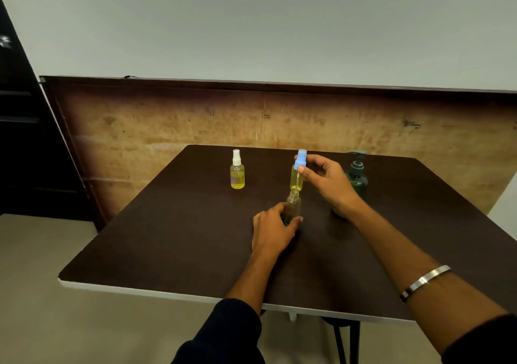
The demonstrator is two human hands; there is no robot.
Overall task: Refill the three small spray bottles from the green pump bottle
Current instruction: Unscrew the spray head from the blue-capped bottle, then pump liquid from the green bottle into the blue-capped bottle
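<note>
My left hand (272, 232) grips a small clear bottle (293, 205) standing on the dark table (173, 237); its neck is open, with no spray head on it. My right hand (326, 180) pinches a blue spray head (301, 158) above and just behind that bottle. Directly under the blue head stands a second small bottle (295, 180) with yellow liquid; I cannot tell whether the head sits on it. A third small bottle (237, 173), white-capped and partly full of yellow liquid, stands to the left. The green pump bottle (358, 174) stands at the right, partly hidden by my right hand.
The table's white front edge (167, 293) runs close to me, with a table leg (345, 341) below. A worn brown board (167, 123) stands behind the table under a pale wall. A dark cabinet (25, 139) fills the far left.
</note>
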